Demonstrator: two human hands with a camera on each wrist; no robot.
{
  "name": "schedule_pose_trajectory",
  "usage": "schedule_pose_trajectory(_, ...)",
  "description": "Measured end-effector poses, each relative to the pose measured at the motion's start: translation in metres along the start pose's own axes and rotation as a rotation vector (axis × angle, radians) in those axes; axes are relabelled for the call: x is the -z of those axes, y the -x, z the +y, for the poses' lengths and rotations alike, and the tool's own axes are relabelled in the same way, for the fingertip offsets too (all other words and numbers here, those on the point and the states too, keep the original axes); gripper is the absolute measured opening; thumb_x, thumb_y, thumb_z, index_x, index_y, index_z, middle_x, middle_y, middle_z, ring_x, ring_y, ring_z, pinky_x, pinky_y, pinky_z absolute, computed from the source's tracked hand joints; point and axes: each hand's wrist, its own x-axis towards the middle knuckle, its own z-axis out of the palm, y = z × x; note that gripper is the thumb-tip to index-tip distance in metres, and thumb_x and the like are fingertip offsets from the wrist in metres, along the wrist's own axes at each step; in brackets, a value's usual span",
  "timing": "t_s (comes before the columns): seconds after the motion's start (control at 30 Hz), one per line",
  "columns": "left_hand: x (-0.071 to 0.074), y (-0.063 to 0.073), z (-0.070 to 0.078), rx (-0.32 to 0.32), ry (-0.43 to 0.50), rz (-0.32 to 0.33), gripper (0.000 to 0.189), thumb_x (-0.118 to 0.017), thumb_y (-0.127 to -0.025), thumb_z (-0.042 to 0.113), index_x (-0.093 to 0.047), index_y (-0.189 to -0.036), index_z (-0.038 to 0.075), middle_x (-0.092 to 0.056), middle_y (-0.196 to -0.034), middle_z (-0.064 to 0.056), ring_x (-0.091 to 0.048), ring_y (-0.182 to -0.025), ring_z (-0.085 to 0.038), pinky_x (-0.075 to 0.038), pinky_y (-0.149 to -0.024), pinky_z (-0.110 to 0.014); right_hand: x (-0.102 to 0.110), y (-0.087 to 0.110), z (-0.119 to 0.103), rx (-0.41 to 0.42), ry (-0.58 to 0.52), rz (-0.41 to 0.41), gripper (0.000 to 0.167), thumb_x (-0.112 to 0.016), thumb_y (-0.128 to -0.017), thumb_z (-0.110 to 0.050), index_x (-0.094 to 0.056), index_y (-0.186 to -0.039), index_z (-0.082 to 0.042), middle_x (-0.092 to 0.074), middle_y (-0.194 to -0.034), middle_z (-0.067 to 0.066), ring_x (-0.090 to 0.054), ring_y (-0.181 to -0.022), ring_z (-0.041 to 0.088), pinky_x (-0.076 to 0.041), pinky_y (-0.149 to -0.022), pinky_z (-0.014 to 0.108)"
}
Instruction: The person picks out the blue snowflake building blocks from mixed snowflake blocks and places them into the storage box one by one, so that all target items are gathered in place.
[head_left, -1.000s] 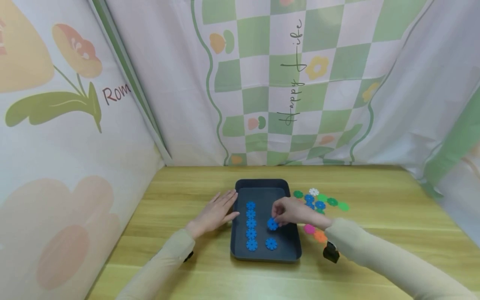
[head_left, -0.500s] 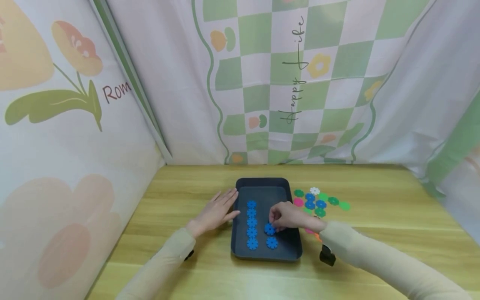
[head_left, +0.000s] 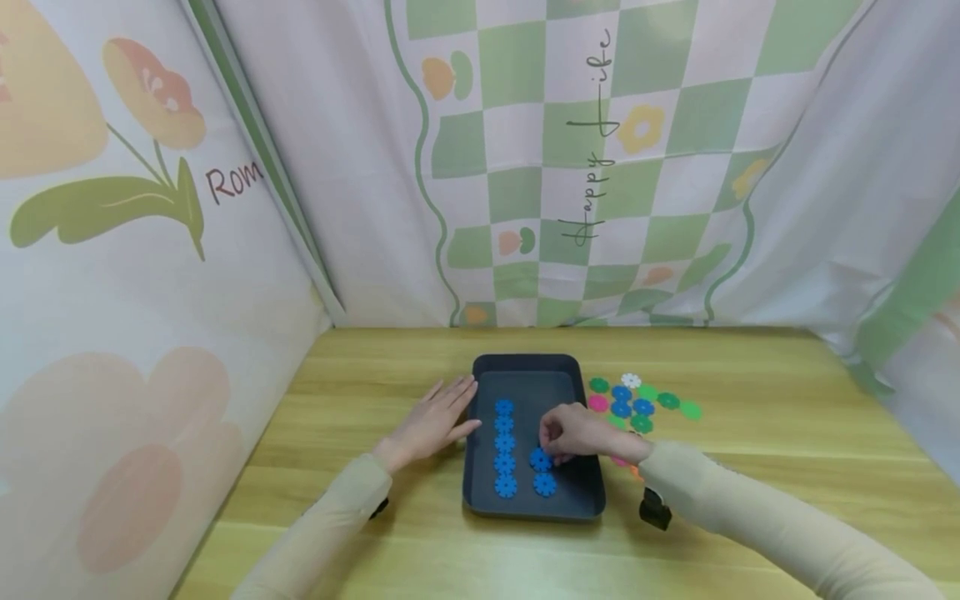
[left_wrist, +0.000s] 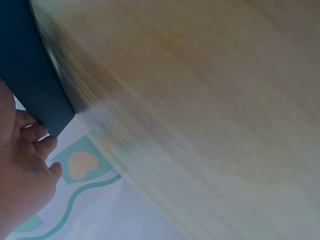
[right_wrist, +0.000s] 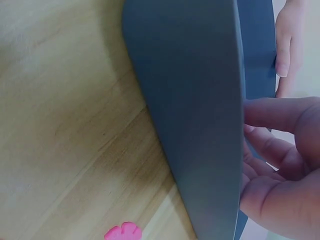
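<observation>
A dark grey rectangular tray [head_left: 525, 363] stands on the wooden table. Down its left side runs a column of several blue snowflake-shaped building discs [head_left: 505, 442]. At the near right lies another blue disc [head_left: 544, 484]. Just beyond that one, my right hand [head_left: 576, 432] pinches a blue snowflake disc [head_left: 539, 459], close over the tray floor. The right wrist view hides those fingertips behind the tray's side wall [right_wrist: 195, 100]. My left hand [head_left: 429, 423] rests with straight fingers against the tray's left rim; the left wrist view shows its fingers at the tray's outer wall [left_wrist: 35, 65].
Right of the tray, loose discs lie on the table: blue [head_left: 642, 407], green [head_left: 668, 401], white [head_left: 631, 381] and pink [head_left: 597, 403]. An orange one [head_left: 636, 471] is partly covered by the right forearm. A patterned curtain [head_left: 570, 208] hangs behind the table.
My right hand has moved slightly toward me with the pinched blue disc, bringing it down next to the near-right disc. Over the last half second it has hardly moved. The left hand stays put.
</observation>
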Motion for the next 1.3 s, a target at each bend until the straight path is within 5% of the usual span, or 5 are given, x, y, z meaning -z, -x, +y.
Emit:
schedule_pose_trajectory(0.63,0.001,0.0,0.001,-0.003,-0.004,-0.008,0.071,-0.034,-0.105,0.054,-0.023,-0.158,0.009,-0.022,-0.166,-0.007,-0.025,-0.154,-0.024,-0.022,-0.126,-0.048,-0.001,0.002,-0.002,-0.057,0.048,-0.001,0.014,-0.069,-0.088,-0.002,-0.065,-0.076,-0.007,-0.066,-0.07,0.003,-0.068,-0.062,0.015,-0.059,-0.061,0.029)
schedule_pose_trajectory(0.9,0.003,0.001,0.002,-0.006,-0.001,-0.003,0.071,-0.036,-0.105,0.053,-0.024,-0.158,0.007,-0.024,-0.165,-0.009,-0.027,-0.153,-0.025,-0.023,-0.126,-0.049,0.003,0.005,-0.004,-0.008,0.065,0.016,0.012,-0.07,-0.087,-0.002,-0.066,-0.076,-0.006,-0.068,-0.07,0.003,-0.068,-0.062,0.014,-0.06,-0.061,0.028)
schedule_pose_trajectory(1.3,0.002,0.001,0.002,-0.012,0.004,0.005,0.07,-0.036,-0.105,0.052,-0.025,-0.158,0.007,-0.025,-0.165,-0.011,-0.027,-0.153,-0.026,-0.023,-0.125,-0.05,0.044,0.019,0.002,0.009,-0.002,0.095,0.009,-0.064,-0.093,-0.008,-0.067,-0.086,-0.004,-0.07,-0.081,0.008,-0.069,-0.071,0.018,-0.061,-0.069,0.035)
